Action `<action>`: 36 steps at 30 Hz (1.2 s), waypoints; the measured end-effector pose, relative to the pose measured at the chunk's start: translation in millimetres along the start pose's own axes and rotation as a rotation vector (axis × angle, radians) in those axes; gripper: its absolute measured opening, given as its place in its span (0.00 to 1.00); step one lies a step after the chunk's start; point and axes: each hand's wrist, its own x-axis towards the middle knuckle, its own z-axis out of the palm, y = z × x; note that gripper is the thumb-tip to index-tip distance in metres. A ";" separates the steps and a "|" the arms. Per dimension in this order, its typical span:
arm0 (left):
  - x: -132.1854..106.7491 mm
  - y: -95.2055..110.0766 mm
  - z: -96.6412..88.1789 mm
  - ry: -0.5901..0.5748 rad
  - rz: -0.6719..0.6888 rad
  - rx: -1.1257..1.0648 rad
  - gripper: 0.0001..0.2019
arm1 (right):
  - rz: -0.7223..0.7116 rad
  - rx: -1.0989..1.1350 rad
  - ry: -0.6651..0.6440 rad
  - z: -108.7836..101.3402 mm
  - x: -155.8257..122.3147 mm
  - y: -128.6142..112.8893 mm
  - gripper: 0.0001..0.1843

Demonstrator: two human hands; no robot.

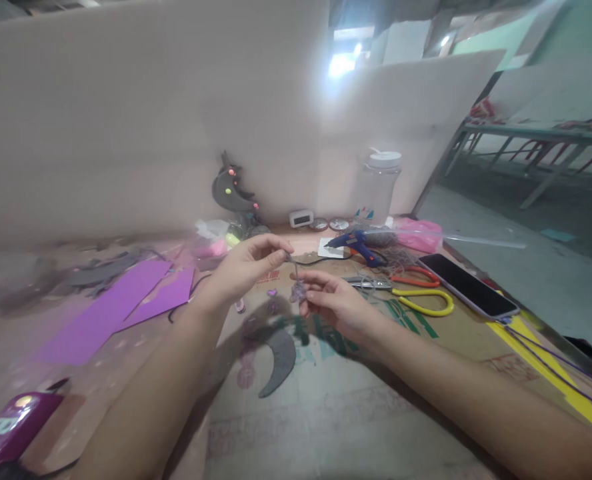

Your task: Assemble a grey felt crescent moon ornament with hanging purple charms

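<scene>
My left hand [256, 260] is closed in a pinch on the upper end of a thin grey strand [297, 268]. That strand runs down to a small greyish-purple tangled bundle [297, 292], which the fingertips of my right hand [333, 303] grip. Its exact kind is too blurred to tell. Below both hands, a dark grey crescent moon cutout [280, 363] lies flat on the printed cardboard [356, 413]. A tiny purple heart piece [272, 293] is just left of the bundle.
To the right are a blue glue gun [359, 247], scissors with red and yellow handles [426, 301] and a phone [469, 285]. Purple sheets [106, 313] lie left. At the back stand a decorated grey moon [231, 190] and a clear bottle [379, 187] before a pale partition [151, 120].
</scene>
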 end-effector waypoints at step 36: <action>1.6 4.1 11.6 0.042 -0.041 0.178 0.11 | 0.099 -0.098 -0.245 -3.5 -1.8 3.3 0.36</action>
